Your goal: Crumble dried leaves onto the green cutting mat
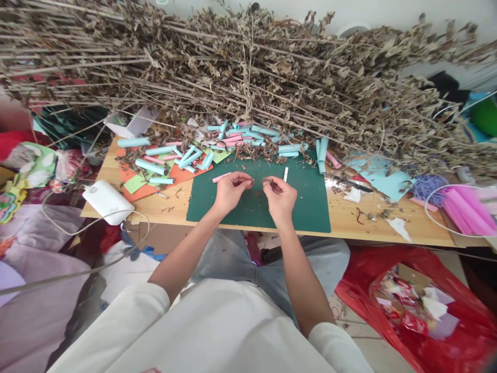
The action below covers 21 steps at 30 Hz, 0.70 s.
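Both hands are held over the green cutting mat [240, 210], a short gap between them. My left hand [229, 196] is closed in a pinch; a tiny dark bit shows at its fingertips, too small to name. Between the fingers of my right hand [282, 201] is a piece of dried leaf [273, 185]. A thin pink paper tube [221, 177] lies just behind my left hand. Beyond my right hand, a small white stick [286, 173] rests on the mat. Leaf crumbs are scattered over the mat.
Bundles of dried leafy stalks [248, 67] span the back. Blue paper tubes [150, 166] and pink ones lie in a pile before them. A white power bank [108, 202] with a cable sits at left. A red rubbish bag [361, 280] stands open at lower right.
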Each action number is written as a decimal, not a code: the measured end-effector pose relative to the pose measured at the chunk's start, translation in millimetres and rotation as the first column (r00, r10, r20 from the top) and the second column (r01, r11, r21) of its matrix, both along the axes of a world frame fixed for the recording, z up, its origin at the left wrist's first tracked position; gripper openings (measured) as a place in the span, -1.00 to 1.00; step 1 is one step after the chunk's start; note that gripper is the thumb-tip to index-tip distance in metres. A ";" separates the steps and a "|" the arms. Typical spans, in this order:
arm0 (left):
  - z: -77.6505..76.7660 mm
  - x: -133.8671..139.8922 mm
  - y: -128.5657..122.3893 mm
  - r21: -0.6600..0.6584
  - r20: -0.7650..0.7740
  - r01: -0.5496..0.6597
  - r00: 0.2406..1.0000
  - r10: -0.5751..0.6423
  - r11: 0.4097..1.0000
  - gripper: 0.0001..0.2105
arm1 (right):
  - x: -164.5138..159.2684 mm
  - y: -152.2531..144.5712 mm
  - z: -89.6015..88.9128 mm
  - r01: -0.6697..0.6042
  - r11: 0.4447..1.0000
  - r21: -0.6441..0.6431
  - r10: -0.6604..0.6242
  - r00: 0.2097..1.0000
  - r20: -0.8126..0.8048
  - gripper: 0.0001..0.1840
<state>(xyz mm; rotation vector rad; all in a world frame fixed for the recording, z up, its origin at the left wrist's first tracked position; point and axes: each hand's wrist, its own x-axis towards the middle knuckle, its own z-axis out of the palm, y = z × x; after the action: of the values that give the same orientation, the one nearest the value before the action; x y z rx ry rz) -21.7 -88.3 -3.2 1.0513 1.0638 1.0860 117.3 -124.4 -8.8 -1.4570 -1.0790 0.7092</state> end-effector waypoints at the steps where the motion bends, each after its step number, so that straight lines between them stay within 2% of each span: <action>1: -0.4 0.1 -0.1 -0.016 0.016 -0.005 1.000 0.005 1.000 -0.82 | 0.2 0.1 -0.8 -0.009 1.000 0.005 0.009 1.000 -0.022 -0.78; 3: -0.6 0.6 -0.5 -0.043 0.043 -0.001 0.999 0.002 0.999 -0.79 | 0.3 -0.4 -0.9 -0.071 0.997 0.022 0.071 0.997 -0.002 -0.77; 5: -0.2 1.5 -1.1 -0.060 0.060 0.014 0.998 -0.011 0.998 -0.77 | -0.1 -1.5 0.1 -0.126 0.991 0.049 0.120 0.988 0.099 -0.79; 9: 0.1 2.2 -1.1 -0.060 0.019 0.038 0.999 -0.037 0.997 -0.75 | -0.8 -2.8 1.4 -0.154 0.979 0.133 0.098 0.929 0.358 -0.80; 12: -0.5 1.3 -0.1 -0.022 -0.057 0.045 0.997 -0.046 0.999 -0.77 | -1.5 -3.3 1.0 -0.162 0.976 0.146 0.088 0.905 0.417 -0.78; 15: -1.7 1.1 0.5 -0.013 -0.049 0.037 0.998 -0.038 0.999 -0.82 | -2.8 -3.7 -0.1 -0.134 0.984 0.119 0.089 0.941 0.326 -0.81; 18: -3.2 1.5 0.5 -0.054 0.001 0.012 1.000 -0.012 0.998 -0.81 | -3.6 -2.5 -3.0 -0.113 0.993 0.044 0.107 0.988 0.107 -0.82; 21: -3.3 1.3 0.6 -0.130 0.078 -0.012 0.997 0.022 0.991 -0.77 | -2.7 -0.4 -6.4 -0.099 0.995 -0.023 0.096 0.991 -0.098 -0.77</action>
<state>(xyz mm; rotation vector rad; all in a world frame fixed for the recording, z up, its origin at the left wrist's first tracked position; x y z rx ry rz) -20.3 -87.8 -6.5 0.8899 1.0665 1.0493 114.6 -124.8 -15.3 -1.3862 -1.0742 0.8589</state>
